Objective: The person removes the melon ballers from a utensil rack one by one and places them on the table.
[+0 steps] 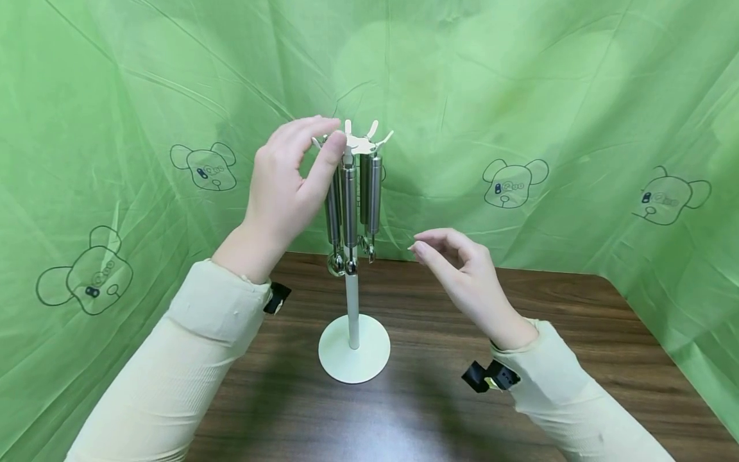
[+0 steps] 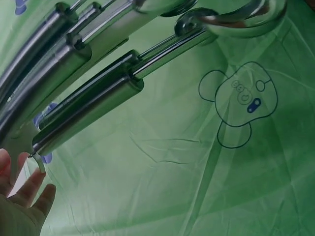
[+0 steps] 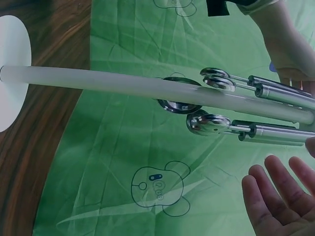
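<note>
Fingers (image 1: 312, 128) of my left hand (image 1: 283, 179) bend high beside a white round-footed stand (image 1: 353, 301); I can't tell if they grip. My right hand (image 1: 473, 282) is loose. Bumping could drop its hanging silver metal tools (image 1: 349, 205).

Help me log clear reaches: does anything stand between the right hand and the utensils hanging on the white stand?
Nothing visible does: only open air shows between the right hand and the nearest hanging utensil. The left hand is at the stand's top, on the opposite side.
</note>
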Demonstrator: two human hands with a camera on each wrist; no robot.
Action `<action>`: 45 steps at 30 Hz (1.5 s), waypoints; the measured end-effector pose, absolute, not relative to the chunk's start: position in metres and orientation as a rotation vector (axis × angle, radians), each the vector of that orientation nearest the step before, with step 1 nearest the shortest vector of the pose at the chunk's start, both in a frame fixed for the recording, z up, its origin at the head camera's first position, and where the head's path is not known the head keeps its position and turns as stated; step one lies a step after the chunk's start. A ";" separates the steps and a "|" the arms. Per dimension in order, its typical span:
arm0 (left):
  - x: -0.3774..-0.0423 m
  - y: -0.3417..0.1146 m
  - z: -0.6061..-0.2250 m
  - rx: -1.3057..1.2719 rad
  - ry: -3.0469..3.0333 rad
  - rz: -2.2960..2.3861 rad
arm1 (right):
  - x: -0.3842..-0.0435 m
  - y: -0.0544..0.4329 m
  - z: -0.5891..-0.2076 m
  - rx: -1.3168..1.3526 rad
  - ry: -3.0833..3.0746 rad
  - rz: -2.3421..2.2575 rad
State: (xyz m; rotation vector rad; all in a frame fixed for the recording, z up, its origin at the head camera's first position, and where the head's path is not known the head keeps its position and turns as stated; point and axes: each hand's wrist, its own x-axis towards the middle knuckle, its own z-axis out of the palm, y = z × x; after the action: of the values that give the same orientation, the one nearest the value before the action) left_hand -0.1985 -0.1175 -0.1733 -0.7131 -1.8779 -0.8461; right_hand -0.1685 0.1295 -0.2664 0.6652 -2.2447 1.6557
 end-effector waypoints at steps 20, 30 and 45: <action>-0.216 -0.112 -0.175 -0.660 -1.736 -0.862 | -0.187 0.100 -0.246 0.700 -2.261 1.604; -0.221 -0.111 -0.175 -0.663 -1.714 -0.839 | -0.198 0.089 -0.242 0.705 -2.310 1.562; -0.225 -0.115 -0.177 -0.661 -1.690 -0.816 | -0.206 0.072 -0.238 0.713 -2.299 1.660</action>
State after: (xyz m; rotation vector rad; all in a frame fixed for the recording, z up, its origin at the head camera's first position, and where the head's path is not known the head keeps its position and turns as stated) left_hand -0.2248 -0.1150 -0.1768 -0.6607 -1.6897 -0.8165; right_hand -0.2059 0.0716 -0.2380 0.7129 -2.2986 1.6596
